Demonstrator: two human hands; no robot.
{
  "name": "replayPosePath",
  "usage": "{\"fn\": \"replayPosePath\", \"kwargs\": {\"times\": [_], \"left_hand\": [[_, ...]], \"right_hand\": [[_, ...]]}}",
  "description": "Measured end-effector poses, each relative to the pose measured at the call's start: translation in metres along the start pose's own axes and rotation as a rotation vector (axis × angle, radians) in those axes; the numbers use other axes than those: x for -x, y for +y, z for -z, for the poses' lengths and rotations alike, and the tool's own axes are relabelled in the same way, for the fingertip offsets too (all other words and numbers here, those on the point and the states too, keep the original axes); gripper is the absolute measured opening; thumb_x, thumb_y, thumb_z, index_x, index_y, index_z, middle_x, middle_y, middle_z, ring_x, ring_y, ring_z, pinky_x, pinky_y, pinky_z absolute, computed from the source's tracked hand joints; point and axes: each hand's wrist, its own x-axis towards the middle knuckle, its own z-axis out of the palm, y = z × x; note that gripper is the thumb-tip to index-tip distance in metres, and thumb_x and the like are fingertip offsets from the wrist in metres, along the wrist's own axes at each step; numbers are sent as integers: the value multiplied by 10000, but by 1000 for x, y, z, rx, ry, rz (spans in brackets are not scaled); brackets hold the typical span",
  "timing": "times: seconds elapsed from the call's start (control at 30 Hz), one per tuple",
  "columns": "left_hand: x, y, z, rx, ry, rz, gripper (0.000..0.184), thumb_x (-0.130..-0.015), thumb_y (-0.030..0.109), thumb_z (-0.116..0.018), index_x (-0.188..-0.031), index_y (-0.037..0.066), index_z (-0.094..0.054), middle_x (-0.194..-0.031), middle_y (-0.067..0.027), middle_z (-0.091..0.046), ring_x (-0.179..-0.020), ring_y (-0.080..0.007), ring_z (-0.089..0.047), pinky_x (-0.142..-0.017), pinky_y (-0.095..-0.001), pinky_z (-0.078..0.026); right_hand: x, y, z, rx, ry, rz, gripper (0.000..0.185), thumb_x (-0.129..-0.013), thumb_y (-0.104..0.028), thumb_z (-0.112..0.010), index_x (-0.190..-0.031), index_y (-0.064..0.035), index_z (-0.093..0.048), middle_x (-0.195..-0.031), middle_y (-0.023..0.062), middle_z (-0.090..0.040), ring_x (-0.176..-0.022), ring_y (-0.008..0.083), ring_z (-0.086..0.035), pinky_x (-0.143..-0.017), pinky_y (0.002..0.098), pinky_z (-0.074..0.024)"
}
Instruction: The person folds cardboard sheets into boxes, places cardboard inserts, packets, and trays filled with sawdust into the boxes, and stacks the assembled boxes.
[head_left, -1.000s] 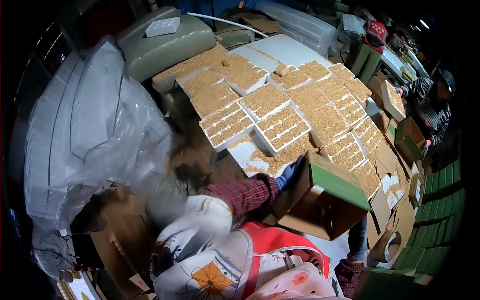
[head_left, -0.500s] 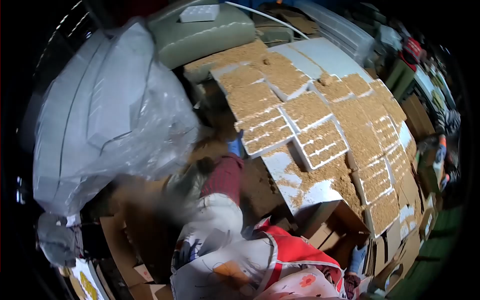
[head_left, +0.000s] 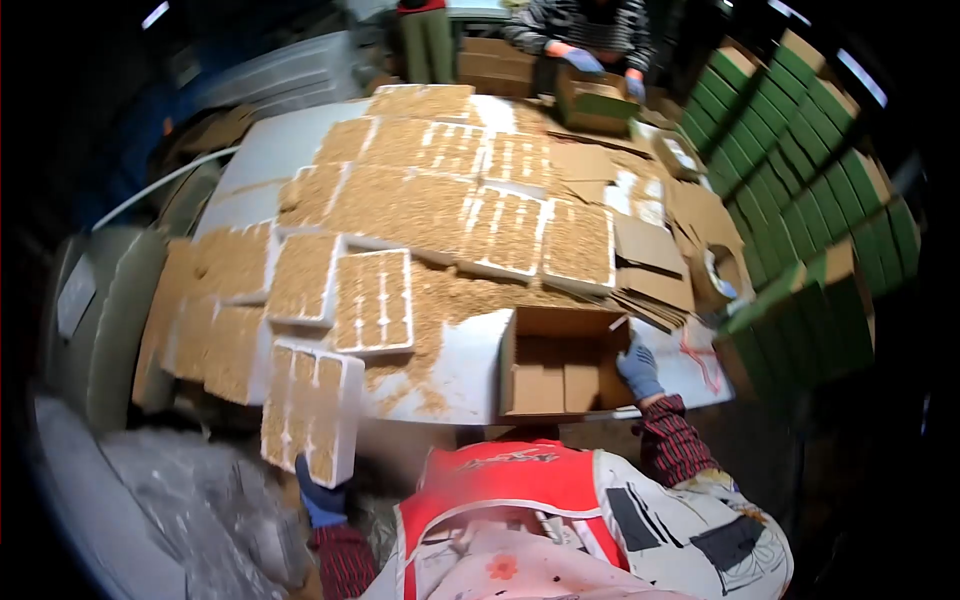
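My left hand (head_left: 322, 498), in a blue glove, grips the near end of a white foam tray (head_left: 345, 430) filled with brown, sawdust-like material. The tray's near end juts past the table edge, and white dividers show through the fill. On the other side, my gloved right hand (head_left: 640, 368) holds the right wall of an open cardboard box (head_left: 566, 405). The box stands upright at the table's front edge, its bottom flaps visible inside. Another filled foam tray (head_left: 373, 300) lies just beyond the one in my left hand.
Several more filled trays (head_left: 500, 230) cover the table (head_left: 470, 350). Flattened cardboard (head_left: 645, 245) lies to the right, beside stacked green boxes (head_left: 800, 190). Across the table a co-worker's gloved hands (head_left: 583, 60) handle a green box (head_left: 597, 105). Clear plastic wrap (head_left: 190, 500) is at lower left.
My view has swung right and now faces the table, box and co-worker. My left hand stays at a tray's near edge; my right hand, earlier low beside the box, now shows plainly on its wall.
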Motion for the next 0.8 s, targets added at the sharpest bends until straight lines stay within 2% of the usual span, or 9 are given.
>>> {"fn": "replayPosePath", "kwargs": {"times": [0.07, 0.2, 0.3, 0.37, 0.5, 0.53, 0.63, 0.7, 0.8], "left_hand": [[26, 18, -81, -13, -126, 56, 611, -935, 400, -443, -1392, 12, -322, -1344, -154, -458, -1208, -299, -480, -1035, -424, -379], [24, 12, -173, -185, -333, 299, 544, -924, 283, -499, -1363, -8, -358, -1344, -198, -443, -1197, -327, -486, -1005, -456, -410], [-17, -21, -179, -1298, -906, -376, 479, -861, 99, -559, -1320, 32, -438, -1294, -174, -491, -1179, -305, -500, -963, -399, -434], [-26, -54, -238, -1445, -1147, -472, 603, -760, -3, -642, -1324, 41, -435, -1297, -162, -486, -1194, -287, -487, -934, -367, -444], [-26, -92, -323, -1509, -1244, -497, 475, -831, -27, -584, -1286, 39, -467, -1213, -168, -551, -1115, -292, -548, -938, -365, -445], [-23, -95, -342, -1576, -1265, -613, 422, -848, 73, -602, -1251, 31, -481, -1153, -140, -571, -1074, -266, -563, -909, -351, -459], [-23, -126, -386, -1215, -805, 71, 451, -868, 309, -591, -1217, 45, -478, -1036, -67, -564, -956, -182, -573, -820, -324, -480], [-12, -153, -407, -1201, -693, 231, 472, -849, 272, -630, -1241, 67, -465, -1016, -55, -577, -908, -160, -576, -766, -299, -477], [-4, -187, -421, -1335, -600, 398, 556, -854, 240, -638, -1329, 77, -397, -1083, -59, -575, -895, -148, -568, -755, -284, -470]], "right_hand": [[6, -9, -1, -78, 31, 16, 588, -788, -222, -514, -1310, 4, -368, -933, 285, -627, -843, 419, -619, -774, 486, -478], [4, -11, -7, -376, 35, 61, 607, -849, -332, -514, -1321, 24, -376, -1174, 297, -541, -1082, 407, -542, -937, 433, -420], [-3, -9, -21, -601, 31, 110, 612, -897, -442, -489, -1290, 22, -421, -1209, 281, -526, -1116, 399, -526, -946, 406, -414], [-7, -5, -5, -759, -78, 102, 565, -921, -446, -460, -1241, 20, -455, -1151, 285, -553, -1074, 416, -539, -905, 413, -427], [-20, 18, -10, -870, -35, 213, 477, -946, -408, -429, -1160, 14, -489, -1053, 298, -575, -994, 446, -548, -838, 423, -442], [-24, 24, -15, -904, -24, 242, 472, -948, -404, -425, -1160, 14, -489, -1052, 302, -572, -993, 447, -546, -836, 422, -443], [-24, 26, 4, -824, -107, 117, 633, -943, -478, -394, -1308, 39, -400, -1243, 278, -510, -1163, 394, -494, -980, 398, -391], [-34, 44, -5, -744, -142, 258, 707, -933, -535, -365, -1354, 33, -355, -1330, 286, -430, -1234, 392, -429, -1032, 404, -337], [-41, 60, 29, -904, -158, 136, 753, -912, -585, -382, -1331, 40, -398, -1270, 257, -509, -1194, 364, -487, -1022, 393, -360]]}}
